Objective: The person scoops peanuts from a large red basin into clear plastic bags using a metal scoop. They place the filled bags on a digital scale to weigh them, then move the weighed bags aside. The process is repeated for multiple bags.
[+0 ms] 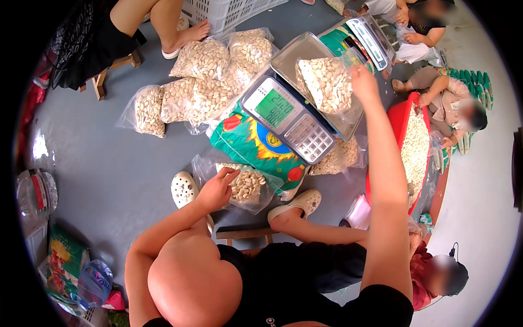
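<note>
My right hand [364,82] grips the gathered plastic top of a bag of pale seeds [324,84] over the scale's steel pan [289,60]. The scale [272,106], with lit green display and keypad, rests on a green printed sack [239,139]. My left hand [222,184], fingers curled, is at an open clear bag of seeds [248,185] below the sack; what its fingertips hold, if anything, I cannot make out. Several filled bags [199,60] lie left of the scale, and another [332,161] sits beside the sack at lower right.
Co-workers sit at upper left [174,38], upper right [422,38], right [452,109] and lower right [436,272]. A red tub of seeds [411,152] is at right, a second scale [370,43] behind, a white crate [218,11] at top, bottles [95,280] and sacks at lower left.
</note>
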A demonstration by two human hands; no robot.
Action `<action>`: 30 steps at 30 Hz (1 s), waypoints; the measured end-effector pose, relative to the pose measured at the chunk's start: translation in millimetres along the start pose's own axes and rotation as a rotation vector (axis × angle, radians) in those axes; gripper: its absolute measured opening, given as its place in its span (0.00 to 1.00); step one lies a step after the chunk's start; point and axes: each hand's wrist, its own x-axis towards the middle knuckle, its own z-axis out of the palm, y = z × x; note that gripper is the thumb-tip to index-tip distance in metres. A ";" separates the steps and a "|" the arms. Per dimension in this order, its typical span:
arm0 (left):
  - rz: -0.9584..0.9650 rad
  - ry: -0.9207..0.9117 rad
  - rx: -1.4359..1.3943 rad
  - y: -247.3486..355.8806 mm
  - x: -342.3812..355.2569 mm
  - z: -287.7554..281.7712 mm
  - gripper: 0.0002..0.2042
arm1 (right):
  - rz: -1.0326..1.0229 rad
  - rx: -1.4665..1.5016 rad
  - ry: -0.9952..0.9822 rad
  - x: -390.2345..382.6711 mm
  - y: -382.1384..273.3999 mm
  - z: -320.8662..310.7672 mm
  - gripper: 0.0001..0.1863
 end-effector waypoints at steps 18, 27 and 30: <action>0.030 0.024 -0.003 -5.0 -0.2 4.1 0.25 | -0.211 0.438 -0.958 -279.2 -139.7 95.7 0.17; -0.019 0.011 -0.001 -4.0 -6.0 -2.0 0.25 | -0.464 0.000 -0.291 -170.6 -151.5 -43.4 0.11; -0.044 -0.011 0.007 2.2 -5.2 -4.7 0.24 | -0.261 -0.303 -0.072 -94.4 -120.9 -77.5 0.13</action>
